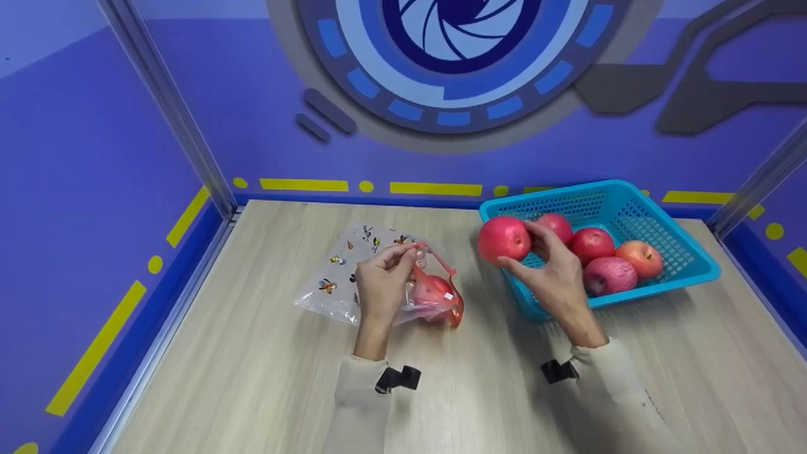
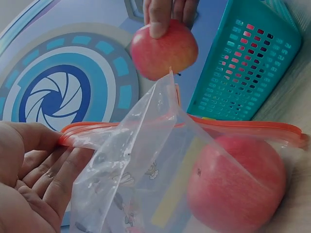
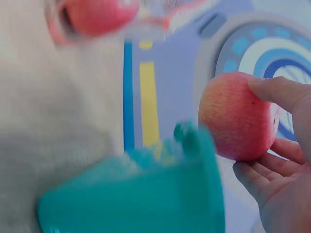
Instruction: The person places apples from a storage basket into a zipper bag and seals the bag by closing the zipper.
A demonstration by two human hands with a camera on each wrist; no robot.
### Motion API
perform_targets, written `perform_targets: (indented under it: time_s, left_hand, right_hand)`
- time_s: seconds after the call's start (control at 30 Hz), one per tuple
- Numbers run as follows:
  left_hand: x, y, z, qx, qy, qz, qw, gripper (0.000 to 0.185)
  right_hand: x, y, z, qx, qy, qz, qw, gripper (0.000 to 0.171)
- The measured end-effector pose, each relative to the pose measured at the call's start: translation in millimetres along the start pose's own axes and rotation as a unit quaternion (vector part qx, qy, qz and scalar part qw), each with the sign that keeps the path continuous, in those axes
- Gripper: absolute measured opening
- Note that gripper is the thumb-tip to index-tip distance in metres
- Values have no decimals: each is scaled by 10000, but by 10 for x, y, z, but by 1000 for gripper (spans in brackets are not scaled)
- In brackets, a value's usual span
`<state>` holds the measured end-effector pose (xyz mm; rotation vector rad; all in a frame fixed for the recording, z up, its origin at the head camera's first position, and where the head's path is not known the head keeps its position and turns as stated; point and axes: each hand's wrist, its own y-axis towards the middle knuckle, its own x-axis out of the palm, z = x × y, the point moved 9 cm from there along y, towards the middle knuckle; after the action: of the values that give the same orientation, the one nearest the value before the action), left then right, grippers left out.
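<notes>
My left hand (image 1: 383, 284) pinches the orange-red rim of a clear zip bag (image 2: 141, 170) printed with small cartoon figures. Inside that bag lies a red apple (image 2: 238, 184), seen through the plastic. Between the thumb and fingers of my right hand (image 1: 555, 274) is another red apple (image 1: 503, 239), raised over the left edge of a blue plastic basket (image 1: 681, 277). In the left wrist view this held apple appears beyond the bag's rim, and the two stand apart in the head view. Several apples (image 1: 610, 275) sit in the basket.
The basket stands on the right of a light wood tabletop (image 1: 265, 378), near the back wall (image 1: 252, 126). Blue printed panels and metal posts (image 1: 170, 107) border the table at the back and sides.
</notes>
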<state>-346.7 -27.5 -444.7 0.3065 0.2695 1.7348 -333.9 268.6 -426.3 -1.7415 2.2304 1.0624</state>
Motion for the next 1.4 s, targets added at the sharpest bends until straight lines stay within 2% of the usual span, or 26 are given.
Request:
perform_targets:
  time_s: [0.23, 0.57, 0.77, 1.13, 1.4]
  left_hand:
    - [-12, -3, -6, -76, 33, 54, 10000, 9]
    - [-8, -10, 17, -107, 116, -15, 9999, 11]
    - [-7, -21, 16, -120, 102, -59, 9999, 11]
    - [-25, -30, 5, -200, 61, -11, 9998, 10]
    - [13, -31, 50, -86, 195, -62, 9998, 10]
  right_hand:
    - [220, -206, -174, -117, 683, -305, 9971, 78]
    - [544, -422, -236, -154, 1072, -625, 9921, 77]
    - [646, -435, -226, -29, 1189, -677, 9906, 77]
    - [783, -393, -290, -90, 1193, -835, 9893, 78]
    - [857, -423, -401, -415, 642, -1040, 9916, 81]
